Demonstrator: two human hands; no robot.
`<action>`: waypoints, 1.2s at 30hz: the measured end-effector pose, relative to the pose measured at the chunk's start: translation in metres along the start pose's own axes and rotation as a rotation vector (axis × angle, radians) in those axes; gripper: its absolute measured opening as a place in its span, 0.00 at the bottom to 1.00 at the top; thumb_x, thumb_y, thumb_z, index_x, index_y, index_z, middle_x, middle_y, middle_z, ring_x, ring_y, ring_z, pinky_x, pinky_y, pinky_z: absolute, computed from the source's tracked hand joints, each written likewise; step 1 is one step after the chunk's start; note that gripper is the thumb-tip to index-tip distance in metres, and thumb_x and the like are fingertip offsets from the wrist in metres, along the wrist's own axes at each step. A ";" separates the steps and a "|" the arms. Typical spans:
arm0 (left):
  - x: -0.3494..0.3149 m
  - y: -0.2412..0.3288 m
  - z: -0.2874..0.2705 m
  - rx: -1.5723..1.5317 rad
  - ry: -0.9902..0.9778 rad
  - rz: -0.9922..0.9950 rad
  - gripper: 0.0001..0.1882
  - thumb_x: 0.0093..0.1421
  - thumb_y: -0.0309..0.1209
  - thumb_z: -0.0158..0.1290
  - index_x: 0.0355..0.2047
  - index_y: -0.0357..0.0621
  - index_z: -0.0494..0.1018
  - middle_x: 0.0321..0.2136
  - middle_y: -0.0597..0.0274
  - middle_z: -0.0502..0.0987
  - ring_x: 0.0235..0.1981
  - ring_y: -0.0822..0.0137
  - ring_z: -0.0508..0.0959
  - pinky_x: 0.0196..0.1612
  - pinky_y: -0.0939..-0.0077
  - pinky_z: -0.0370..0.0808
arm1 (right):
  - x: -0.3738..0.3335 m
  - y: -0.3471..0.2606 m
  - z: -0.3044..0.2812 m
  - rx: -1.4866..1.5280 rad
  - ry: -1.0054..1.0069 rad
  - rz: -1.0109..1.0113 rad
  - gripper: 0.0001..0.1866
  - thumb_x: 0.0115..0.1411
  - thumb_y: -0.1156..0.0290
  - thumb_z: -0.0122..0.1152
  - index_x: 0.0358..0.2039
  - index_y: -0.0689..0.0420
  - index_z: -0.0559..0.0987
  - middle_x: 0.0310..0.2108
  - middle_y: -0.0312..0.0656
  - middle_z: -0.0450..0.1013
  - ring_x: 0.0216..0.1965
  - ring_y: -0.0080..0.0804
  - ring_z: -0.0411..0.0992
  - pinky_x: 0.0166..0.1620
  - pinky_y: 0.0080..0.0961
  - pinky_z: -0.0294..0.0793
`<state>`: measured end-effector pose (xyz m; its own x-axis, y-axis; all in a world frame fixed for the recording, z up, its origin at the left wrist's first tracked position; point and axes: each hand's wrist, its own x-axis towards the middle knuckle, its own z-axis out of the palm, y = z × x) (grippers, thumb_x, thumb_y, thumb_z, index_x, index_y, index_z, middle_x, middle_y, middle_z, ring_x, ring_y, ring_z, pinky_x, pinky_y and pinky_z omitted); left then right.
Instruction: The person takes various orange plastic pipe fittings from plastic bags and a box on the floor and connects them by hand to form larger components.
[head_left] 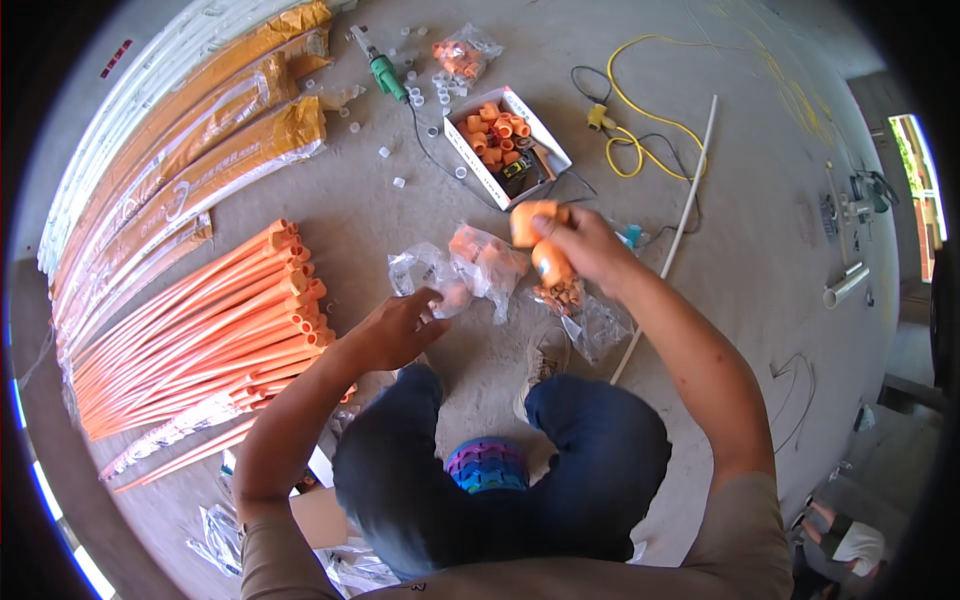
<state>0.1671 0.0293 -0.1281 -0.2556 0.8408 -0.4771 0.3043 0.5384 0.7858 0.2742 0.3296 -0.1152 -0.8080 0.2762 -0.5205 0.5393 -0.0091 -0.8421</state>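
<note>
A: What does the right hand have?
B: The right hand (pixel 580 238) is closed around an orange pipe fitting (pixel 529 224), thumb against its side. The fitting juts out to the left of the fingers, just below a white box (pixel 474 168) of similar fittings.

A: Is anything under that hand?
B: A 2nd orange piece (pixel 551 262) sits just beneath it; I cannot tell whether the fingers hold that too. Lower still, a clear bag (pixel 597 332) lies on the grey floor.

A: And the left hand?
B: The left hand (pixel 398 325) is half open, fingers loosely bent, thumb apart, with nothing visible in its grasp. It is well apart from the held fitting, lower and to the left. Its fingertips are at the edge of a clear plastic bag (pixel 425 268); whether they touch it, I cannot tell. Beside that lies another bag of orange fittings (pixel 488 258), between the 2 hands.

A: What is around them?
B: A bundle of orange pipes (pixel 200 335) at left, and a green tool (pixel 384 75) above.
</note>
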 end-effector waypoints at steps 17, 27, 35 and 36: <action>0.137 -0.227 0.078 0.251 0.187 -0.230 0.18 0.52 0.20 0.56 0.46 0.34 0.75 0.36 0.44 0.79 0.42 0.41 0.79 0.48 0.52 0.76 | 0.292 0.169 -0.031 -0.957 0.634 -0.588 0.27 0.60 0.60 0.66 0.56 0.59 0.74 0.46 0.53 0.77 0.47 0.50 0.77 0.50 0.40 0.75; 0.172 -0.246 0.119 0.563 -0.064 -0.212 0.18 0.56 0.28 0.58 0.46 0.32 0.75 0.52 0.40 0.72 0.56 0.45 0.74 0.58 0.59 0.73 | -0.005 0.246 -0.075 -0.600 0.655 -0.105 0.10 0.61 0.70 0.64 0.40 0.61 0.82 0.26 0.43 0.78 0.26 0.31 0.74 0.32 0.29 0.74; 0.169 -0.225 0.126 0.045 0.073 -0.197 0.28 0.54 0.29 0.61 0.55 0.34 0.70 0.53 0.40 0.75 0.57 0.42 0.74 0.58 0.54 0.71 | -0.137 0.376 -0.056 -0.346 0.581 0.723 0.15 0.63 0.64 0.60 0.37 0.65 0.83 0.30 0.52 0.80 0.32 0.37 0.80 0.37 0.34 0.76; 0.164 -0.223 0.120 0.115 0.152 -0.217 0.26 0.55 0.28 0.59 0.54 0.33 0.69 0.51 0.39 0.76 0.54 0.40 0.75 0.55 0.52 0.72 | -0.127 0.386 -0.047 -0.407 0.762 0.567 0.14 0.63 0.66 0.59 0.39 0.65 0.83 0.31 0.53 0.81 0.34 0.37 0.81 0.38 0.32 0.77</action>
<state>0.1675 0.0537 -0.4287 -0.4584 0.6916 -0.5581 0.3272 0.7152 0.6176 0.5965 0.3358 -0.3675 -0.1215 0.8696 -0.4785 0.9479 -0.0413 -0.3158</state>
